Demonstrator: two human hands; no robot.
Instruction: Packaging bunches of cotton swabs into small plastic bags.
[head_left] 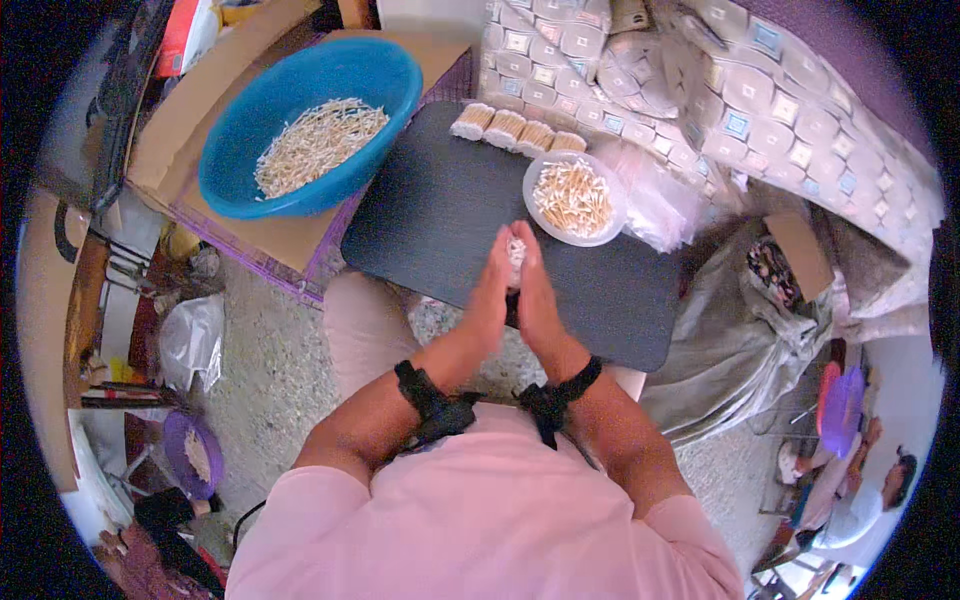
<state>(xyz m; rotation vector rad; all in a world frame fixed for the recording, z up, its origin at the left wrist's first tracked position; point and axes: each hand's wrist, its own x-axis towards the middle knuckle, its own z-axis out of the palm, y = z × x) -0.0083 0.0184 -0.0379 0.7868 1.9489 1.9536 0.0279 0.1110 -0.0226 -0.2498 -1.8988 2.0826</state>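
A small bunch of cotton swabs [516,250] is pressed upright between my two palms, its white tips showing at the top. My left hand [488,295] lies along its left side and my right hand [537,295] along its right, fingers straight and pointing away from me. Both hands are over the near edge of a dark board [440,220]. Just beyond my right hand, a white bowl [533,212] holds loose swabs. Several tied swab bundles [505,128] lie in a row at the board's far edge.
A big blue basin [235,200] with loose swabs rests on cardboard [275,240] at the left. Clear plastic bags [655,200] lie right of the bowl, by a patterned cover [770,100]. A purple basin [180,450] stands lower left. Another person [860,510] sits far right.
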